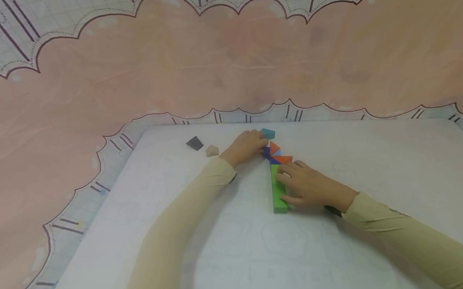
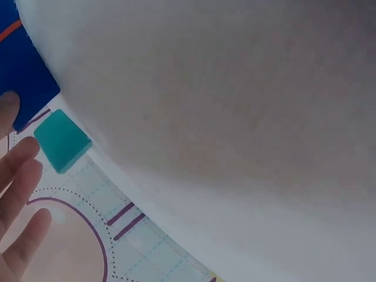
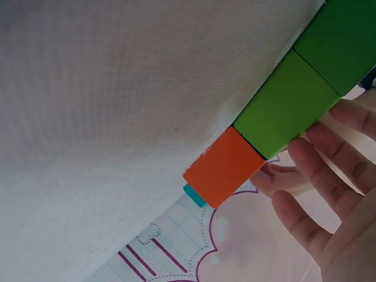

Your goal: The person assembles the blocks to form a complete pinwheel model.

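A row of wooden blocks runs away from the wearer in the head view. At its near end lie green blocks [image 1: 279, 196]. My right hand [image 1: 309, 185] is along their right side, fingertips touching them; in the right wrist view its fingers [image 3: 317, 182] look fairly straight. Beyond come orange triangular blocks [image 1: 282, 159], a bit of light blue, and dark blue blocks [image 1: 266, 153]. My left hand [image 1: 245, 147] reaches from the left to the dark blue ones. One fingertip rests against a blue block [image 2: 29, 76] in the left wrist view, the other fingers loosely extended.
A teal block [image 1: 268, 133] lies just past the left fingertips. Left of that hand are a dark grey block [image 1: 194, 143] and a beige one [image 1: 212, 151]. The white table [image 1: 227, 267] ends at a patterned cloth [image 1: 222, 60] behind and to the sides.
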Demonstrator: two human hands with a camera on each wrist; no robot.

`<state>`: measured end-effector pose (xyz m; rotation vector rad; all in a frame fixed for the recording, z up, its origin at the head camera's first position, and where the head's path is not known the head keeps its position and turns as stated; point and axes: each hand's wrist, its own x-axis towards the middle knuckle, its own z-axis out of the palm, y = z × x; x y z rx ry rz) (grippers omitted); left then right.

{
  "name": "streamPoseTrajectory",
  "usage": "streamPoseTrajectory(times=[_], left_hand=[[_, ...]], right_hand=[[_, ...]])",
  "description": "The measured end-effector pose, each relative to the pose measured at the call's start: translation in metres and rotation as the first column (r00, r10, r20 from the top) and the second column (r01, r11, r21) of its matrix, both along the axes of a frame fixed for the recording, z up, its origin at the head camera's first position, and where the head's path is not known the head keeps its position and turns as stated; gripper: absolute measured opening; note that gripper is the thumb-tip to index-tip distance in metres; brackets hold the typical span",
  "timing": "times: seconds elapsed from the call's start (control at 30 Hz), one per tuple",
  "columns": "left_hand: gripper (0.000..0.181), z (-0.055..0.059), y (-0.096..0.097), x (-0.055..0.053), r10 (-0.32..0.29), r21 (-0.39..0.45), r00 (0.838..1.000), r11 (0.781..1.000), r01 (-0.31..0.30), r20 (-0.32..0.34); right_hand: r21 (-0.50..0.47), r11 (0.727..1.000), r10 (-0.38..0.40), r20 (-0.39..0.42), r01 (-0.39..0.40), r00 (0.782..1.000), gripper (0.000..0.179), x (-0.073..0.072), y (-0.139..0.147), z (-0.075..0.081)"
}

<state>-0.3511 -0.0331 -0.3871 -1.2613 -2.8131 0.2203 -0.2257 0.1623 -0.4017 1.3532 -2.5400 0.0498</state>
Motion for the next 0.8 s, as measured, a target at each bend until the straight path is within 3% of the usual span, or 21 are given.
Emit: streamPoseTrajectory(times=[0.1,0.37,0.53,0.8], left_hand=[[0.025,0.002,-0.001,-0.004,0.023,-0.008,1.0,1.0,-0.023,0.019],[0.038,0.009,0.006,-0.03,0.171,0.012,0.985,0.985,-0.17,-0.002],[0.042,0.007,0.019,-0.041,0.189,0.0,0.982,0.982,-0.189,-0.008],[0.034,0.006,0.027,-0.043,0.212,-0.024,0.976,0.977,-0.214,-0.05]], right_hand=[[0.003,1.0,-0.005,0.004,0.005,1.0,0.037,0.0,0.0,0.0],[-0.014,1.0,0.007,0.001,-0.007,1.0,0.037,0.0,0.002,-0.001],[-0.005,1.0,0.002,0.001,-0.002,1.0,0.037,-0.001,0.002,-0.002],[0.016,1.0,-0.009,0.002,0.009,1.0,0.037,-0.003,0.003,-0.003]])
